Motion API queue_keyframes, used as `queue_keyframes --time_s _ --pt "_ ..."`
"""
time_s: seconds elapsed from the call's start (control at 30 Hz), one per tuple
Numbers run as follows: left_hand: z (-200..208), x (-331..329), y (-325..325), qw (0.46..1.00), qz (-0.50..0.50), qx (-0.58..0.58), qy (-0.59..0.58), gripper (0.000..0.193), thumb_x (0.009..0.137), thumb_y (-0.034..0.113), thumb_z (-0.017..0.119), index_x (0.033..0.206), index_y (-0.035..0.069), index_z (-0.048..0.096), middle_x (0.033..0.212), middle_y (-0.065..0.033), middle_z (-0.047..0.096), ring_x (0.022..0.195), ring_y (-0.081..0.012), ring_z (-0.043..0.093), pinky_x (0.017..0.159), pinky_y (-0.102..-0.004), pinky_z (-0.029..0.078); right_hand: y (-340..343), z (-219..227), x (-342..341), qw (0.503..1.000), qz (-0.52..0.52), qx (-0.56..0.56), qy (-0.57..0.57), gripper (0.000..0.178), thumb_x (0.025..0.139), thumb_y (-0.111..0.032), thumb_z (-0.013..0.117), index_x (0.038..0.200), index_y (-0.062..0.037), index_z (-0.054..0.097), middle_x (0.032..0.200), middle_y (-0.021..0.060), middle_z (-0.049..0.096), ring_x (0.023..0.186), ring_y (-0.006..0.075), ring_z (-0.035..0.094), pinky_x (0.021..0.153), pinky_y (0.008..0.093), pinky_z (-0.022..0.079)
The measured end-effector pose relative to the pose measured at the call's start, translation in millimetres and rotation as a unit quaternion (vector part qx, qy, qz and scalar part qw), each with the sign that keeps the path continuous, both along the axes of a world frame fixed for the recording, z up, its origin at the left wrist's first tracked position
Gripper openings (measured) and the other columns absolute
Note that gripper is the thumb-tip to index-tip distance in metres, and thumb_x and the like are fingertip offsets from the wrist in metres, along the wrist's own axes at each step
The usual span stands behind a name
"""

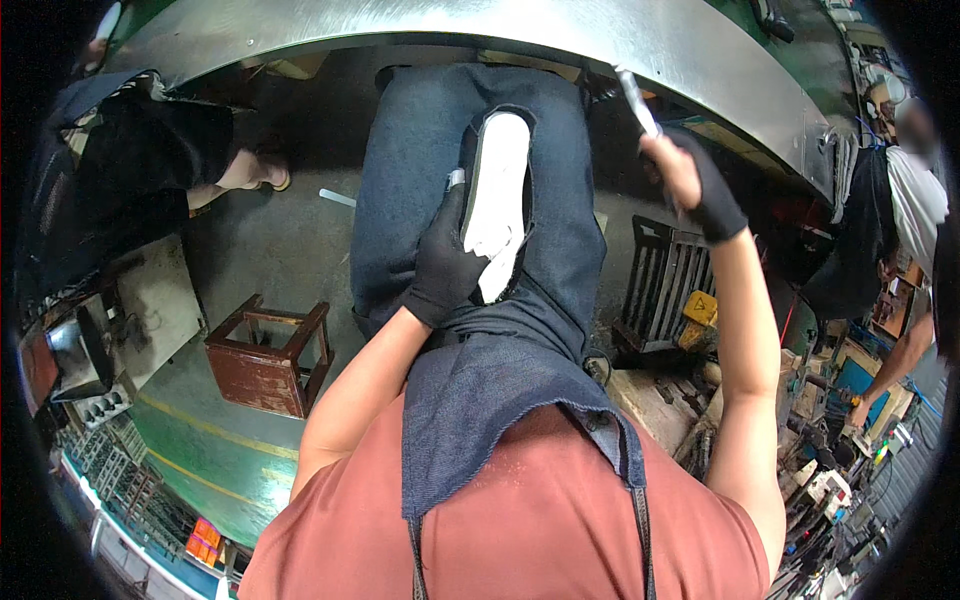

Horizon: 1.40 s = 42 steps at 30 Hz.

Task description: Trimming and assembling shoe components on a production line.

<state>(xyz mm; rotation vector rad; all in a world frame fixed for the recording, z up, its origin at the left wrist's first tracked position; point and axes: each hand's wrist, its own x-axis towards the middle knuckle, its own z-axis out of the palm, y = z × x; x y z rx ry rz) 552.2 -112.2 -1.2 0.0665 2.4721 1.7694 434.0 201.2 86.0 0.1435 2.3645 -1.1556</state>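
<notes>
A shoe-shaped piece (508,165) with a long white face and a dark rim lies lengthwise across my lap, on the dark denim apron (400,150). White crumpled material shows at its nearer end. My left hand (447,262), in a black fingerless glove, grips this piece along its left side and near end. Up to the right, clear of the lap, is my right hand (695,185) in a similar glove. Its fingers are closed around a slim silvery tool (638,102) that points up and left; its exact kind cannot be made out.
A shiny metal bench (480,28) runs across in front of my knees. On the left stand a brown wooden stool (262,368) and a seated person in dark clothing (130,150). To the right are a dark slatted chair (665,280), a yellow block (699,308) and a co-worker (915,205).
</notes>
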Motion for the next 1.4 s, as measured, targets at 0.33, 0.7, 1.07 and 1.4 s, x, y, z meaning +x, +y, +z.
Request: queue_keyframes --time_s 0.33,0.7,1.07,1.4 --pt "-13 1 8 1.000 -0.008 0.013 0.024 0.078 0.081 0.012 0.079 0.145 -0.010 0.038 0.142 -0.0271 0.050 0.132 -0.0315 0.051 0.108 -0.0383 0.041 -31 -29 50 0.925 0.190 -0.195 -0.265 0.047 0.103 -0.039 0.049 0.124 0.0001 0.065 0.104 0.0037 0.066 0.093 0.0122 0.057 0.090 0.0277 0.045" --pt "-16 10 9 0.999 0.002 0.002 -0.041 0.080 0.083 0.018 0.075 0.145 -0.011 0.035 0.148 -0.0304 0.042 0.139 -0.0378 0.043 0.113 -0.0389 0.036 -81 19 25 0.916 0.385 0.113 -0.016 0.042 0.099 -0.035 0.049 0.088 0.0025 0.065 0.074 0.0224 0.065 0.067 0.0357 0.066 0.065 0.0445 0.051" --pt "-24 -54 1 0.964 0.015 0.079 -0.253 0.044 0.104 0.030 0.040 0.134 -0.002 0.048 0.120 -0.0216 0.063 0.108 -0.0316 0.064 0.093 -0.0384 0.050 -66 -31 21 0.885 0.162 -0.132 -0.417 0.065 0.103 -0.057 0.037 0.105 0.0002 0.067 0.074 0.0163 0.071 0.068 0.0201 0.073 0.061 0.0342 0.059" --pt "-45 -61 5 0.988 -0.069 -0.029 -0.133 0.061 0.087 0.011 0.062 0.140 -0.004 0.036 0.120 -0.0292 0.061 0.106 -0.0415 0.064 0.091 -0.0458 0.049 -98 74 -5 0.882 0.423 0.079 0.190 0.044 0.100 -0.039 0.055 0.081 -0.0005 0.064 0.067 0.0218 0.059 0.062 0.0397 0.060 0.059 0.0422 0.048"
